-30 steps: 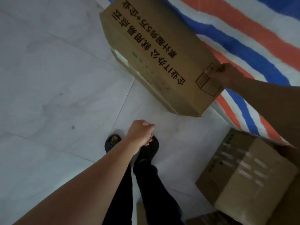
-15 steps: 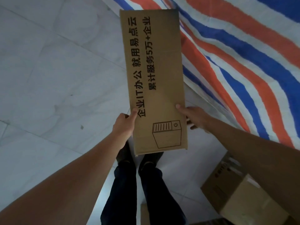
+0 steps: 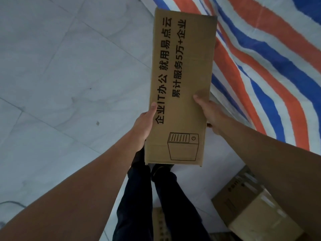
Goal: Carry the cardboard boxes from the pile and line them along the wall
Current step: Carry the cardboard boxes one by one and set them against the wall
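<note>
- Above the pale tiled floor [image 3: 60, 66], in front of the person's legs, a long cardboard box [image 3: 182, 75] is held off the ground. Its printed face is turned up to the camera and its length runs away from the body.
- The left hand [image 3: 144, 126] grips the box's left edge near the end closest to the body. Its thumb lies flat on the printed face, and its fingers go round the side, out of sight.
- The right hand [image 3: 211, 115] holds the opposite edge, slightly farther along. Its thumb presses on the top face and its fingers curl under the box, mostly hidden.
- The face carries two lines of black Chinese characters and, at the near end, a line drawing of a boxy device with a power symbol.
- To the right, a tarp [image 3: 269, 75] striped in blue, orange and white covers the floor.
- At the lower right a second cardboard box [image 3: 243, 211] sits on the floor near the tarp, partly behind the right forearm.
- A sliver of a third box [image 3: 159, 223] shows between the legs at the bottom edge.
- Dark trousers [image 3: 137, 197] and dark shoes [image 3: 161, 168] stand below the held box.
</note>
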`<state>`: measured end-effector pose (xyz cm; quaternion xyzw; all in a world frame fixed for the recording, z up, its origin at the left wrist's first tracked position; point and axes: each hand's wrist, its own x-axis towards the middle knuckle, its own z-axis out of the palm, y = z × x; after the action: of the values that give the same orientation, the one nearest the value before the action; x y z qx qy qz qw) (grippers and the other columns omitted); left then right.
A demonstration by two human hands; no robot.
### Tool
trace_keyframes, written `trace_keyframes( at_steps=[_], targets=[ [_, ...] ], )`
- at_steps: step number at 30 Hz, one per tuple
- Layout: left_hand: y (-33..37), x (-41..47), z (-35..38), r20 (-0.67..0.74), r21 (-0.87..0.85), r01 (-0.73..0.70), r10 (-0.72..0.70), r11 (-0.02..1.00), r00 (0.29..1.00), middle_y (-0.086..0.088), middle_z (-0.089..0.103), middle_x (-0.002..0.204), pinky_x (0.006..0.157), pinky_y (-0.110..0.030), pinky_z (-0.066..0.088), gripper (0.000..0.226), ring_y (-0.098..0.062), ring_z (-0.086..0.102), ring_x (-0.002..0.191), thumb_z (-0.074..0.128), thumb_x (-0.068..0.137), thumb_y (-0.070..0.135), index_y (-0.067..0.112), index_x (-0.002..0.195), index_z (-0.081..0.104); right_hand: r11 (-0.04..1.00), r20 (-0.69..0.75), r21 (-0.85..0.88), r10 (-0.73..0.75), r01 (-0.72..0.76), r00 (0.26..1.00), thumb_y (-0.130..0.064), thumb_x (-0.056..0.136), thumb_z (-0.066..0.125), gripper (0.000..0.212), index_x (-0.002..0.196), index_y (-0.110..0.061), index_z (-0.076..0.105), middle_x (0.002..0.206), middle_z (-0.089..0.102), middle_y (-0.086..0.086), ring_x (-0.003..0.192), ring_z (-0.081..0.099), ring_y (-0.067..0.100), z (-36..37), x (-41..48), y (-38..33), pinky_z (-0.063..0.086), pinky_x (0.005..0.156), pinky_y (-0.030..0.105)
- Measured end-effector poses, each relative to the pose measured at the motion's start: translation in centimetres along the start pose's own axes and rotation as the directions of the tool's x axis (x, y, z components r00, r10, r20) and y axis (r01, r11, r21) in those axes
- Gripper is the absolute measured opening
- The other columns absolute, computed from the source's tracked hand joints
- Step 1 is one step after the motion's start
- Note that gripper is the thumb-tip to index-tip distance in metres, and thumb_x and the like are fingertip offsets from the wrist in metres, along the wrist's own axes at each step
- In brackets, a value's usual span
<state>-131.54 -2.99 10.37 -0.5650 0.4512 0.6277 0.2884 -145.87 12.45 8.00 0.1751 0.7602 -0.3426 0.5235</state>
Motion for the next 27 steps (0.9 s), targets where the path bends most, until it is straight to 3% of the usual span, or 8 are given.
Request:
trace_keyframes(
  at_steps=[6, 11, 14, 17, 20, 22, 24, 27],
  targets=[
    [3.0, -4.4, -4.5, -0.118, 0.037, -0.196, 0.199, 0.980, 0.973, -0.003, 0.067, 0.095, 0.066, -0.030, 0.046, 0.056, -0.019, 0.063, 0.079, 0.039, 0.092, 0.068, 0.021, 0.113, 0.061, 0.980, -0.044, -0.124, -0.161, 0.154, 0.986, -0.067, 0.087, 0.056, 0.074, 0.139, -0.015, 0.052, 0.126, 0.062, -0.001, 0.107, 0.060, 0.016, -0.3, -4.2, -5.9, 0.047, 0.097, 0.031],
    [5.2, -6.4, -7.8, -0.238, -0.189, -0.283, 0.236, 0.940, 0.942, -0.007, 0.069, 0.071, 0.086, -0.041, 0.054, 0.061, -0.024, 0.069, 0.075, 0.042, 0.091, 0.068, 0.018, 0.118, 0.065, 0.981, 0.077, 0.119, -0.164, 0.155, 0.983, -0.065, 0.087, 0.056, 0.050, 0.103, -0.020, 0.070, 0.086, 0.072, 0.002, 0.076, 0.066, 0.017, -1.3, -6.6, -12.2, 0.049, 0.071, 0.029],
    [4.9, -6.2, -7.9, -0.253, -0.480, -0.326, 0.227, 0.815, 0.940, -0.005, 0.067, 0.083, 0.082, -0.035, 0.054, 0.061, -0.019, 0.067, 0.081, 0.044, 0.094, 0.062, 0.016, 0.132, 0.054, 0.935, 0.119, 0.262, -0.276, 0.238, 0.954, -0.057, 0.093, 0.055, 0.045, 0.101, -0.015, 0.070, 0.094, 0.064, 0.008, 0.082, 0.060, 0.023, -1.6, -6.3, -12.9, 0.047, 0.078, 0.033],
    [5.3, -5.7, -7.0, -0.247, -0.600, -0.373, 0.279, 0.708, 0.928, -0.002, 0.070, 0.088, 0.097, -0.037, 0.050, 0.068, -0.016, 0.067, 0.084, 0.048, 0.089, 0.067, 0.019, 0.137, 0.050, 0.868, 0.105, 0.340, -0.419, 0.363, 0.902, -0.065, 0.084, 0.058, 0.053, 0.107, -0.019, 0.069, 0.109, 0.059, 0.010, 0.100, 0.057, 0.027, -1.3, -6.2, -10.8, 0.046, 0.090, 0.039],
    [5.5, -4.6, -6.2, -0.255, -0.532, -0.408, 0.318, 0.742, 0.913, -0.004, 0.073, 0.107, 0.096, -0.047, 0.051, 0.081, -0.021, 0.070, 0.101, 0.055, 0.068, 0.083, 0.022, 0.121, 0.064, 0.834, -0.059, 0.161, -0.526, 0.528, 0.848, -0.057, 0.091, 0.048, 0.032, 0.111, -0.035, 0.060, 0.114, 0.062, -0.010, 0.103, 0.062, 0.001, 0.7, -9.1, -6.4, 0.052, 0.091, 0.022],
    [5.5, -4.6, -5.5, -0.403, -0.468, -0.472, 0.295, 0.747, 0.866, 0.001, 0.071, 0.092, 0.088, -0.040, 0.053, 0.062, -0.016, 0.068, 0.088, 0.051, 0.079, 0.074, 0.017, 0.097, 0.067, 0.821, -0.149, -0.010, -0.565, 0.571, 0.811, -0.050, 0.090, 0.058, 0.032, 0.119, -0.037, 0.053, 0.112, 0.063, -0.020, 0.101, 0.062, -0.011, 2.1, -10.2, -3.2, 0.053, 0.086, 0.016],
    [5.3, -5.1, -4.6, -0.528, -0.378, -0.520, 0.283, 0.765, 0.801, 0.005, 0.059, 0.076, 0.075, -0.031, 0.049, 0.050, -0.013, 0.059, 0.074, 0.044, 0.093, 0.063, 0.016, 0.082, 0.056, 0.859, -0.230, -0.019, -0.501, 0.511, 0.834, -0.040, 0.089, 0.068, 0.033, 0.119, -0.033, 0.055, 0.100, 0.064, -0.023, 0.088, 0.063, -0.014, 2.9, -9.7, -2.0, 0.054, 0.086, 0.019],
    [3.5, -6.2, -3.8, -0.521, -0.235, -0.577, 0.400, 0.783, 0.754, 0.008, 0.062, 0.086, 0.065, -0.018, 0.048, 0.047, -0.004, 0.061, 0.075, 0.043, 0.095, 0.060, 0.016, 0.102, 0.057, 0.918, -0.216, -0.017, -0.389, 0.395, 0.895, -0.049, 0.086, 0.068, 0.039, 0.118, -0.033, 0.053, 0.096, 0.060, -0.023, 0.083, 0.058, -0.009, 2.8, -8.2, -4.7, 0.047, 0.073, 0.012]
  ],
)
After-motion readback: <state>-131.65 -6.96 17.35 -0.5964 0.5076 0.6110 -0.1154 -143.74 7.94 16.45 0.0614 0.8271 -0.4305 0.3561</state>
